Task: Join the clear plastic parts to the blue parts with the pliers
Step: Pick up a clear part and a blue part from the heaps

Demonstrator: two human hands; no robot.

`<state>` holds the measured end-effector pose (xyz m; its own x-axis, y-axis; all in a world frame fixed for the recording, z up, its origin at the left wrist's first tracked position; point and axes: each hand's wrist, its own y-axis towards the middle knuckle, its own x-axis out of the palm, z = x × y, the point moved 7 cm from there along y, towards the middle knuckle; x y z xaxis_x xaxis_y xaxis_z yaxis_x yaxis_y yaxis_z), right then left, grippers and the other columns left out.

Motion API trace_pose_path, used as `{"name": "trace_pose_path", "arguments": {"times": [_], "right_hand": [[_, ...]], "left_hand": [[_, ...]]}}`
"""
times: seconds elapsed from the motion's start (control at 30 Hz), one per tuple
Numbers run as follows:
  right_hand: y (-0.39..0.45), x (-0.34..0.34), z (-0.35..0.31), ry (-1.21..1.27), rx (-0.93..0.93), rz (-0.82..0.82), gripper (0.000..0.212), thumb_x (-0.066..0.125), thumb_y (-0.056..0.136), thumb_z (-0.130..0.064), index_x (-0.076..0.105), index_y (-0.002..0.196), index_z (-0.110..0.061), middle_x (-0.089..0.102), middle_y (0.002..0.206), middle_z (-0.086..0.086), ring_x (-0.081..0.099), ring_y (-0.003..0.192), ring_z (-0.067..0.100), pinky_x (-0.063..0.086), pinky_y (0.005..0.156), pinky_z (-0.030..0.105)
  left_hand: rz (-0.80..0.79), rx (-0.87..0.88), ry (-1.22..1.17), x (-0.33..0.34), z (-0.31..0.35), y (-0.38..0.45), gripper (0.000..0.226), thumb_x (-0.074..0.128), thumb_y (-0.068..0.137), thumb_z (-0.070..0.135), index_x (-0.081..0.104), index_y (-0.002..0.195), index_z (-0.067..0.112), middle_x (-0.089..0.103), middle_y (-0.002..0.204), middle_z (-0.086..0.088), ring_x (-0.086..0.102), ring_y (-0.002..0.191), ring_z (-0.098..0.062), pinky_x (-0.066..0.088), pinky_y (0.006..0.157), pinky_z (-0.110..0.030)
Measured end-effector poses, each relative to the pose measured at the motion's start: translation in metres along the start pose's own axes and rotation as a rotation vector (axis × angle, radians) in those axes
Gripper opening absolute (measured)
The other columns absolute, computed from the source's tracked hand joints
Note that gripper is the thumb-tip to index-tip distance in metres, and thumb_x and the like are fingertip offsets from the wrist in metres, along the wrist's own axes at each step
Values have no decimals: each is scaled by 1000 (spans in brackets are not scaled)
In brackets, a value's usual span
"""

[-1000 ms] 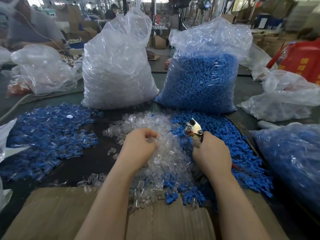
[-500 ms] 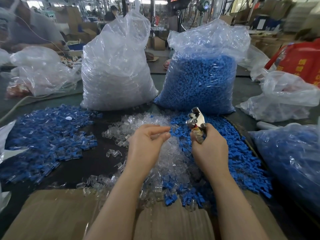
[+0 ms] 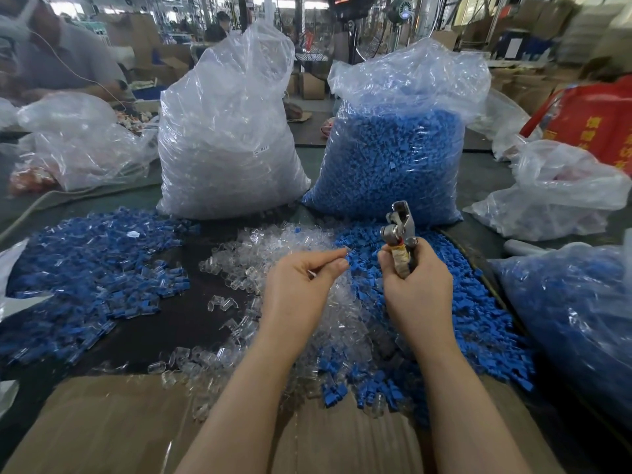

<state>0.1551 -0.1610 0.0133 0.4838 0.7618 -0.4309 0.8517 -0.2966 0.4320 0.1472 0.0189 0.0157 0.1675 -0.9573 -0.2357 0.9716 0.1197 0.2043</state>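
My right hand point(image 3: 415, 289) grips the pliers point(image 3: 398, 234) upright, nose up, ready to receive. My left hand point(image 3: 301, 285) pinches one clear part point(image 3: 346, 249) just beside them, above the loose piles near the surface's middle.

Loose clear plastic parts point(image 3: 273, 254) heaped centre; blue parts point(image 3: 478, 323) heaped right; pliers point(image 3: 398, 230) upright, metal head uppermost.

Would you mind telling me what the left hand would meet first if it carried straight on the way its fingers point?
The left hand points right, toward the right hand gripping the pliers. It would probably meet that hand's fingers first, across a short gap above the loose blue parts; depth is uncertain.
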Motion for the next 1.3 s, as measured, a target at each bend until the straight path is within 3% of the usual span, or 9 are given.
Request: {"name": "trace_pose_path", "arguments": {"times": [0.1, 0.17, 0.3, 0.57, 0.7, 0.83, 0.97, 1.2, 1.3], "right_hand": [[-1, -1, -1, 15, -7, 19, 9, 65, 91, -29, 60, 91, -22, 61, 74, -10, 56, 68, 7, 42, 59, 31], [-1, -2, -1, 36, -10, 29, 8, 64, 91, -29, 60, 91, -23, 61, 74, -11, 57, 68, 6, 44, 60, 29], [-1, -1, -2, 91, -16, 27, 7, 64, 92, -27, 59, 90, -23, 61, 74, -11, 57, 76, 4, 41, 59, 18], [-4, 6, -11, 213, -51, -38, 8, 66, 92, -23, 59, 88, -21, 63, 73, -7, 59, 70, 10, 49, 64, 32], [-6, 7, -13, 242, -63, -54, 9, 66, 92, -23, 59, 86, -22, 62, 75, -9, 58, 70, 10, 46, 61, 25], [-7, 8, -16, 257, -83, -70, 12, 66, 92, -20, 57, 85, -25, 63, 82, -13, 58, 69, 6, 44, 59, 14], [-8, 9, -19, 263, -94, -72, 14, 66, 92, -20, 57, 85, -28, 62, 83, -13, 58, 70, 8, 44, 59, 15], [-9, 8, -19, 326, -81, -67, 11, 66, 93, -17, 59, 86, -22, 62, 73, -8, 58, 68, 4, 45, 59, 13], [-9, 9, -22, 326, -84, -69, 10, 66, 93, -17, 59, 86, -21, 62, 73, -7, 57, 66, 2, 43, 58, 11]], "left_hand": [[-10, -52, -61, 0, -3, 1, 18, 73, 88, 21, 74, 90, 39, 68, 65, 18, 54, 53, 4, 44, 54, -11], [-36, -121, -117, 1, -7, 2, 19, 71, 89, 13, 74, 97, 30, 69, 70, 7, 60, 60, -5, 54, 61, -20], [-106, -179, -277, 3, -9, 2, 20, 71, 86, 3, 70, 101, 16, 77, 83, -4, 73, 76, -11, 58, 70, -20], [-77, -136, -287, 1, -5, 3, 25, 77, 82, 14, 74, 105, 24, 75, 78, 7, 69, 71, -4, 53, 67, -15], [-46, -147, -274, 2, -7, 3, 15, 74, 85, 21, 75, 99, 25, 73, 71, 11, 65, 66, 0, 53, 66, -16], [-61, -154, -308, 3, -7, 2, 22, 68, 90, 7, 72, 108, 19, 75, 80, 2, 69, 70, -4, 53, 66, -15], [-59, -131, -376, 5, -2, 0, 20, 64, 90, -3, 66, 101, 14, 72, 83, -10, 71, 68, -9, 54, 63, -17], [-85, -163, -472, 10, 0, -2, 20, 72, 83, -3, 70, 95, 12, 76, 80, -6, 74, 75, -14, 56, 65, -19], [-31, -168, -488, 7, -1, -2, 7, 70, 87, 5, 71, 92, 11, 76, 78, -6, 74, 71, -13, 55, 61, -18]]}}
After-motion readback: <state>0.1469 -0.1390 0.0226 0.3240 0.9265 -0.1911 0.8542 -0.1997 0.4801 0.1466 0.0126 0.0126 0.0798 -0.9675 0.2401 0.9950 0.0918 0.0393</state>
